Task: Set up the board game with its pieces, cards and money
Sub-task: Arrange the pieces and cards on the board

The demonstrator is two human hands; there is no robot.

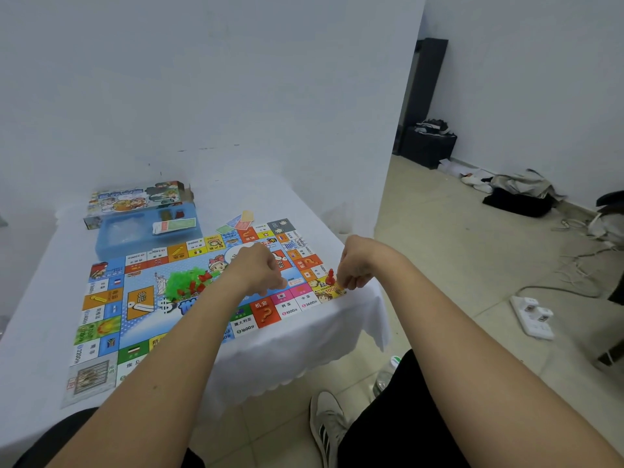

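Note:
The colourful game board (pixel 141 309) lies flat on the white-clothed table. A red pawn (pixel 330 276) stands on its yellow corner square at the near right. My right hand (pixel 354 266) is just right of that pawn, fingertips pinching a small yellow piece (pixel 340 284) down on the same corner. My left hand (pixel 261 270) hovers over the board's middle right with its fingers curled under; what is inside them is hidden. A heap of green and red plastic houses (pixel 187 282) sits on the board's centre.
A blue plastic tray (pixel 111 241) holding paper money and cards stands beyond the board, with the game box (pixel 135 197) behind it against the wall. Loose cards (pixel 240 220) lie at the board's far edge. A power strip (pixel 533 315) and cables lie on the floor to the right.

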